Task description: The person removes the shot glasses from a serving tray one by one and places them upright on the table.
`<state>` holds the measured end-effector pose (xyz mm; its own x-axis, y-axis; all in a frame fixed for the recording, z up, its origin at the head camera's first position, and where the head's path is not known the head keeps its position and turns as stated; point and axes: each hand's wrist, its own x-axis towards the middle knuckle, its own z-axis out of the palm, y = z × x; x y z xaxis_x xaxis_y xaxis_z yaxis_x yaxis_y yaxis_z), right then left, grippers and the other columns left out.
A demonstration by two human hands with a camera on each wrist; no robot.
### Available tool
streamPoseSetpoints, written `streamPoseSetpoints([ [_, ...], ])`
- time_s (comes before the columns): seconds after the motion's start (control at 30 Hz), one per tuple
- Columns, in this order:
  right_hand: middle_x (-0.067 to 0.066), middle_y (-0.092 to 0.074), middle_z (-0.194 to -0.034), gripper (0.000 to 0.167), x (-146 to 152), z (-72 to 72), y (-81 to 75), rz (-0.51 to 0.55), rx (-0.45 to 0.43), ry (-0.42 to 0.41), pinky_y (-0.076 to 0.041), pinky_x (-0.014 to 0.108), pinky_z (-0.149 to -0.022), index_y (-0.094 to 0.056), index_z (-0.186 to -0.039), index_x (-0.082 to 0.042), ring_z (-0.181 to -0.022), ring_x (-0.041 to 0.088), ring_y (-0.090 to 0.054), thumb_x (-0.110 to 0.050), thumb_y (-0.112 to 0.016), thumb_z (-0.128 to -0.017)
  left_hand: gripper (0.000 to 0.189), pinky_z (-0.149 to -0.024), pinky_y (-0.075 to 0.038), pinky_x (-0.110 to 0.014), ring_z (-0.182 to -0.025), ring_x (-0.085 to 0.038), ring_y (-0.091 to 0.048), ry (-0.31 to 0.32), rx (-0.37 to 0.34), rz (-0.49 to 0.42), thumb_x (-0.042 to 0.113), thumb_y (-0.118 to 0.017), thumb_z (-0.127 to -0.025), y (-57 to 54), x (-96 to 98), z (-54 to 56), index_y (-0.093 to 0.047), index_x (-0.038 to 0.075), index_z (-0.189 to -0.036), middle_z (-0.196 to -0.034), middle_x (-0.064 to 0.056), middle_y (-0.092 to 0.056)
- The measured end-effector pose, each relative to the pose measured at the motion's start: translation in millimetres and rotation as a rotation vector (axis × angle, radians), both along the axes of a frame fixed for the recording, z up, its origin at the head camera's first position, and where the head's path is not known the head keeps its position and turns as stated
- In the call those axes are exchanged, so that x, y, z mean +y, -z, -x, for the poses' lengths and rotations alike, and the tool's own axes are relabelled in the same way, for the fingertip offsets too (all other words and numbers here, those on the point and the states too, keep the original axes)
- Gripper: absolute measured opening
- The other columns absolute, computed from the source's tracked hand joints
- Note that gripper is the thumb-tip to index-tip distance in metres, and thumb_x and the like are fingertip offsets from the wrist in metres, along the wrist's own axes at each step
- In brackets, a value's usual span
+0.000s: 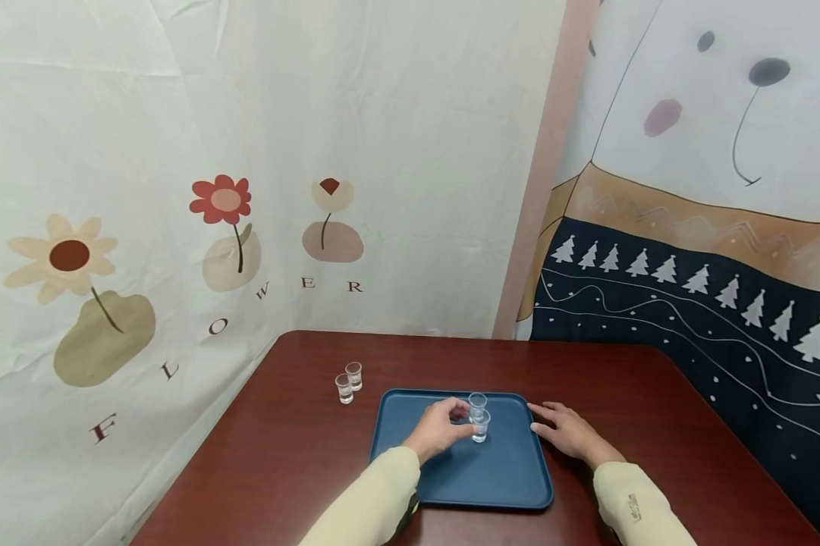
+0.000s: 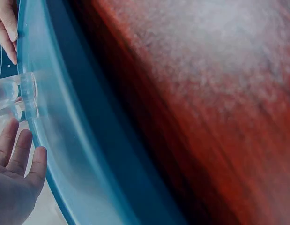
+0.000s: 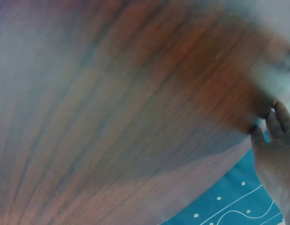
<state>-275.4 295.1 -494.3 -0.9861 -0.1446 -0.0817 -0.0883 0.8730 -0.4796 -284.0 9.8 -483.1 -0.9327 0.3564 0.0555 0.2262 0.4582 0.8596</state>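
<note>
Two small clear shot glasses stand close together on a blue tray (image 1: 464,478), the rear glass (image 1: 477,402) and the front glass (image 1: 481,426). My left hand (image 1: 438,431) is over the tray just left of them, its thumb tip at the front glass; in the head view I cannot tell if it touches. In the left wrist view the left hand (image 2: 18,173) has its fingers spread and loosely extended, with the glasses (image 2: 16,96) beyond the fingertips. My right hand (image 1: 572,432) lies at the tray's right edge, fingers fairly straight, fingertips near the rim.
Two more shot glasses, one (image 1: 344,389) slightly in front of the other (image 1: 354,376), stand on the brown table (image 1: 300,470) left of the tray. Behind the table hang a flower-printed curtain (image 1: 416,189) and a bear-printed cloth (image 1: 689,250).
</note>
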Motion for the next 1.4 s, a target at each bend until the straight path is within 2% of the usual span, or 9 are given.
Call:
streamPoseSetpoints([
  [0.17, 0.029, -0.038, -0.152, 0.055, 0, 0.7, 2.1, 0.002, 0.004, 0.005, -0.032, 0.071, -0.106, -0.048, -0.148, -0.015, -0.14, 0.054, -0.033, -0.04, -0.057, -0.1, 0.034, -0.089, -0.054, -0.041, -0.101, -0.021, -0.062, -0.001, 0.016, 0.003, 0.024, -0.078, -0.086, 1.2, 1.3, -2.7, -0.067, 0.007, -0.114, -0.109, -0.007, -0.069],
  [0.47, 0.029, -0.037, -0.153, 0.056, 0, 2.9, 5.6, 0.001, 0.001, 0.007, -0.031, 0.071, -0.107, -0.047, -0.149, -0.014, -0.14, 0.054, -0.033, -0.041, -0.057, -0.1, 0.025, -0.076, -0.053, -0.027, -0.085, -0.009, -0.06, -0.006, 0.038, -0.004, 0.022, -0.08, -0.084, 3.5, 9.2, -1.8, -0.069, 0.012, -0.104, -0.098, 0.0, -0.07],
  [0.63, 0.029, -0.038, -0.152, 0.055, 0, 2.9, 4.2, 0.007, 0.015, 0.014, -0.031, 0.072, -0.107, -0.048, -0.148, -0.014, -0.14, 0.055, -0.032, -0.04, -0.057, -0.1, 0.026, -0.073, -0.052, -0.025, -0.081, -0.006, -0.058, -0.02, 0.068, 0.008, 0.022, -0.08, -0.084, 3.8, 14.0, -0.2, -0.069, 0.011, -0.104, -0.094, 0.001, -0.069],
  [0.83, 0.029, -0.038, -0.152, 0.054, -2, 1.9, 5.4, 0.004, -0.002, 0.019, -0.031, 0.072, -0.106, -0.049, -0.148, -0.015, -0.14, 0.055, -0.032, -0.039, -0.057, -0.1, 0.025, -0.07, -0.051, -0.024, -0.079, -0.005, -0.057, -0.014, 0.067, -0.004, 0.022, -0.08, -0.084, 6.5, 13.5, -3.6, -0.069, 0.01, -0.104, -0.092, 0.003, -0.068],
  [1.1, 0.028, -0.036, -0.154, 0.056, 0, 2.6, 5.8, 0.005, -0.034, 0.029, -0.03, 0.072, -0.107, -0.048, -0.149, -0.016, -0.141, 0.055, -0.031, -0.041, -0.057, -0.1, 0.027, -0.073, -0.053, -0.029, -0.084, -0.008, -0.06, -0.021, 0.058, 0.004, 0.026, -0.079, -0.085, 6.0, -0.1, -2.4, -0.069, 0.012, -0.106, -0.096, 0.002, -0.069],
  [1.23, 0.028, -0.036, -0.154, 0.058, 1, 3.3, 6.9, 0.005, -0.033, 0.021, -0.03, 0.072, -0.107, -0.047, -0.149, -0.015, -0.141, 0.055, -0.03, -0.043, -0.056, -0.099, 0.028, -0.077, -0.053, -0.033, -0.09, -0.012, -0.061, -0.063, 0.068, 0.008, 0.03, -0.078, -0.086, -0.5, -14.3, 5.3, -0.068, 0.013, -0.107, -0.099, 0.001, -0.069],
  [1.4, 0.029, -0.036, -0.153, 0.057, 0, 2.4, 5.6, 0.016, -0.025, 0.014, -0.03, 0.072, -0.106, -0.048, -0.149, -0.014, -0.141, 0.056, -0.031, -0.041, -0.056, -0.1, 0.027, -0.078, -0.053, -0.034, -0.09, -0.013, -0.061, -0.153, 0.122, -0.016, 0.031, -0.077, -0.087, -13.5, -37.5, 19.9, -0.067, 0.014, -0.104, -0.099, -0.001, -0.07],
])
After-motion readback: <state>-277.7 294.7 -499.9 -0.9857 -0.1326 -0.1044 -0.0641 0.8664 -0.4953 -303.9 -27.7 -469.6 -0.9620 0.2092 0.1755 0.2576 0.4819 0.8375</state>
